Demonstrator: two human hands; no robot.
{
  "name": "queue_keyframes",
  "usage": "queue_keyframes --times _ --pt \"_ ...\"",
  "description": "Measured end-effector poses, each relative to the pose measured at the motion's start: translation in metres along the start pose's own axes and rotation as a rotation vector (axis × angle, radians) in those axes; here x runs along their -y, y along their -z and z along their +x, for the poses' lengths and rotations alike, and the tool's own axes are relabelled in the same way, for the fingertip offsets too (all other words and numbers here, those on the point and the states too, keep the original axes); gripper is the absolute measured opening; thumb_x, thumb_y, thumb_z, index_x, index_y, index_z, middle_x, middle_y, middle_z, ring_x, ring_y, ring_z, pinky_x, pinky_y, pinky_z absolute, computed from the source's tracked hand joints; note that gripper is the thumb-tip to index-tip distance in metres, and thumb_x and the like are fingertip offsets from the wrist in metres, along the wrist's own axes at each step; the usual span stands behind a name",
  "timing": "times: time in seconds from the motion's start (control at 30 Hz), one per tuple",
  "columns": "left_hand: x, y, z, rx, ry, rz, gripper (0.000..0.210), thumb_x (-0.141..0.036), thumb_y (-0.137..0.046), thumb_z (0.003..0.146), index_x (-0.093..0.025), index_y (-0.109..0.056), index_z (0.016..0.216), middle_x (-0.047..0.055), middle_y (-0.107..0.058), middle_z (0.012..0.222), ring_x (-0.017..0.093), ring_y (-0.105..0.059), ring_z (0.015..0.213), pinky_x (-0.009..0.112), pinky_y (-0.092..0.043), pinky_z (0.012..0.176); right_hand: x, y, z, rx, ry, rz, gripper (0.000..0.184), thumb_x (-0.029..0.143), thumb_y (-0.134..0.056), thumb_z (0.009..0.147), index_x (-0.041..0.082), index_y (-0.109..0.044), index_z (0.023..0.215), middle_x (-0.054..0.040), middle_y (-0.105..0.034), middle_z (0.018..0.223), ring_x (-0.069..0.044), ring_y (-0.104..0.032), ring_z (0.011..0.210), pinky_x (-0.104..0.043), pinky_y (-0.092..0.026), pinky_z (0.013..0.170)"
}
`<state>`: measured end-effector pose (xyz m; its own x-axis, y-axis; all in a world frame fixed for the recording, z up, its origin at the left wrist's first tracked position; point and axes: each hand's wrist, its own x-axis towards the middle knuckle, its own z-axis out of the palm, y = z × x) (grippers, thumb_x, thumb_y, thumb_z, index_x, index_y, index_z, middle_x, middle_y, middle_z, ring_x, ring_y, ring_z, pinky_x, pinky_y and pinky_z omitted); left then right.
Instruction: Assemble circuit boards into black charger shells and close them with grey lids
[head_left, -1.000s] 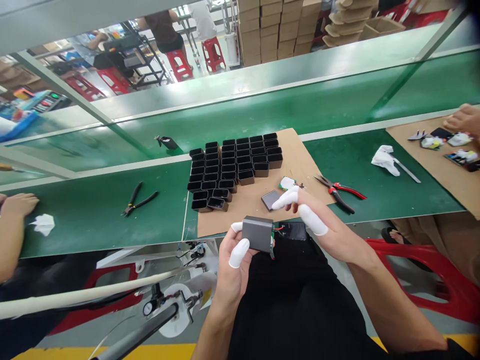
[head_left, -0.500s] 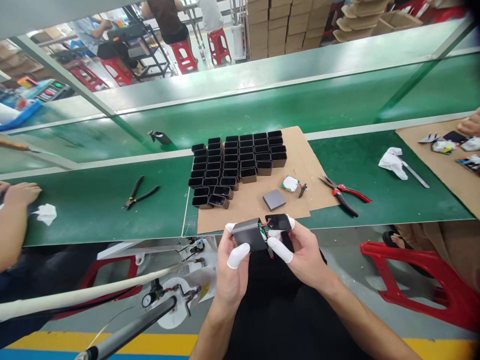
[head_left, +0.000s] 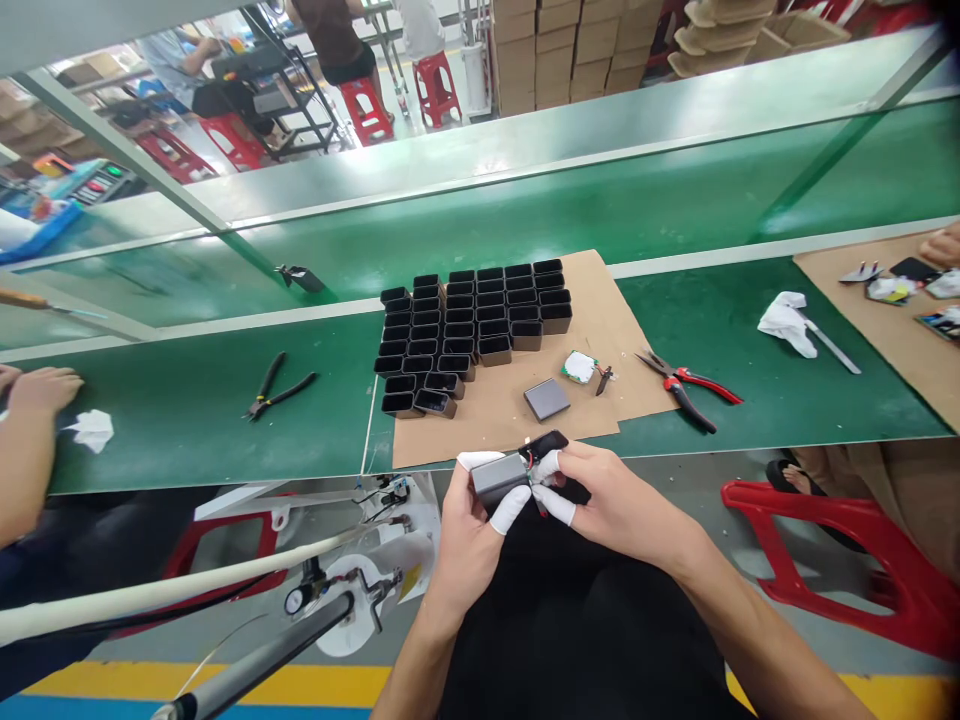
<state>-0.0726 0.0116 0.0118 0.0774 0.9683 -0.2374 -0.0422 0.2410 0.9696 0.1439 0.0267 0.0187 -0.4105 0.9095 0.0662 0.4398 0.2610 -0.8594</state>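
Observation:
Just off the front edge of the bench, my left hand [head_left: 474, 530] grips a dark grey rectangular case [head_left: 499, 480] between thumb and fingers. At the case's right end, my right hand [head_left: 600, 490] is closed, its fingertips pinched together against the opening. What lies between those fingertips is hidden. A black end cap [head_left: 551, 442] sits tilted just above them, with red wires [head_left: 529, 458] running toward the case. White finger cots cover several fingertips on both hands. Beyond, a grey flat block [head_left: 547, 400] and a white-topped circuit board [head_left: 580, 367] with wires lie on cardboard.
Rows of open black cases [head_left: 465, 320] stand on the cardboard sheet [head_left: 592, 290]. Red-handled pliers [head_left: 679, 385] lie right, black-handled cutters [head_left: 270, 390] left. Another person's hand [head_left: 45, 388] rests at far left. A red stool [head_left: 840, 590] stands below the bench at right.
My right fingers have shifted from the black cap to the case's open end. The cap has tilted up, and the case has turned slightly in my left hand.

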Motion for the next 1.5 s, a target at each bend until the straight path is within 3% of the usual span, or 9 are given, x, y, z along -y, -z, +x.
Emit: queue_keyframes --times 0.27,0.57,0.73,0.93,1.03,1.13,1.23,1.33,1.5 --pt "0.011 -0.011 0.009 -0.023 -0.046 0.034 0.04 -0.042 -0.089 0.093 -0.024 -0.065 0.12 0.005 -0.078 0.113 0.024 -0.076 0.105 0.036 -0.061 0.099 -0.006 -0.004 -0.005 0.065 -0.063 0.006 0.024 0.02 -0.058 0.106 0.025 -0.05 0.084 0.0069 -0.051 0.067 -0.012 -0.038 0.058 -0.03 -0.031 0.057" --pt "0.003 -0.02 0.016 0.09 -0.021 -0.005 0.038 -0.041 -0.092 0.088 -0.023 -0.067 0.11 0.001 -0.076 0.099 0.018 -0.073 0.085 0.029 -0.062 0.08 -0.019 0.003 -0.017 0.075 -0.037 0.098 0.023 0.023 -0.058 0.102 0.026 -0.044 0.084 0.0079 -0.045 0.071 -0.011 -0.032 0.061 -0.027 -0.03 0.057" --pt "0.003 -0.019 0.016 0.11 -0.023 0.054 0.039 -0.037 -0.092 0.087 -0.024 -0.065 0.112 0.002 -0.077 0.102 0.02 -0.075 0.09 0.031 -0.063 0.084 -0.019 0.013 -0.019 0.086 -0.049 0.086 0.019 0.022 -0.058 0.101 0.025 -0.047 0.085 0.0079 -0.046 0.071 -0.012 -0.035 0.06 -0.028 -0.03 0.057" --pt "0.006 -0.017 0.023 0.154 -0.27 0.617 0.06 -0.021 -0.089 0.082 -0.025 -0.062 0.135 0.008 -0.071 0.124 0.03 -0.073 0.114 0.044 -0.059 0.101 -0.03 0.019 -0.021 0.101 -0.113 0.011 0.017 0.018 -0.06 0.1 0.025 -0.052 0.087 0.0072 -0.053 0.071 -0.012 -0.041 0.06 -0.027 -0.032 0.058" --pt "0.01 -0.027 0.037 0.193 -0.349 0.852 0.054 -0.005 -0.075 0.078 -0.024 -0.064 0.128 0.008 -0.071 0.118 0.032 -0.072 0.113 0.045 -0.058 0.098 -0.035 0.021 -0.022 0.101 -0.142 -0.063 0.011 0.019 -0.061 0.101 0.025 -0.06 0.092 0.0067 -0.062 0.072 -0.012 -0.049 0.06 -0.026 -0.037 0.057" --pt "0.011 -0.038 0.05 0.22 -0.298 0.814 0.044 -0.01 -0.076 0.082 -0.026 -0.064 0.122 0.004 -0.074 0.115 0.028 -0.075 0.107 0.041 -0.06 0.093 -0.049 0.037 -0.03 -0.003 -0.195 -0.192 0.014 0.031 -0.066 0.104 0.026 -0.064 0.091 0.0052 -0.068 0.075 -0.014 -0.057 0.063 -0.026 -0.045 0.062" --pt "0.008 -0.042 0.055 0.183 -0.158 0.71 0.045 -0.028 -0.083 0.088 -0.029 -0.062 0.128 0.0 -0.077 0.115 0.026 -0.077 0.106 0.039 -0.06 0.094 -0.077 0.068 -0.044 -0.319 -0.334 -0.426 0.029 0.046 -0.058 0.11 0.024 -0.064 0.093 -0.0071 -0.072 0.095 -0.026 -0.067 0.094 -0.04 -0.052 0.089" --pt "0.005 -0.041 0.056 0.149 -0.084 0.675 0.047 -0.033 -0.083 0.088 -0.03 -0.062 0.131 -0.001 -0.078 0.115 0.027 -0.076 0.107 0.042 -0.06 0.096 -0.111 0.096 -0.055 -0.593 -0.467 -0.674 0.036 0.055 -0.061 0.106 0.021 -0.064 0.096 -0.0259 -0.065 0.129 -0.048 -0.051 0.137 -0.066 -0.037 0.111" --pt "0.002 -0.04 0.06 0.172 -0.058 0.661 0.048 -0.035 -0.083 0.088 -0.031 -0.061 0.13 -0.002 -0.077 0.109 0.026 -0.074 0.101 0.043 -0.059 0.094 -0.151 0.104 -0.051 -0.553 -0.474 -0.833 0.034 0.048 -0.055 0.109 0.021 -0.068 0.092 -0.0235 -0.065 0.135 -0.041 -0.056 0.129 -0.06 -0.04 0.106"
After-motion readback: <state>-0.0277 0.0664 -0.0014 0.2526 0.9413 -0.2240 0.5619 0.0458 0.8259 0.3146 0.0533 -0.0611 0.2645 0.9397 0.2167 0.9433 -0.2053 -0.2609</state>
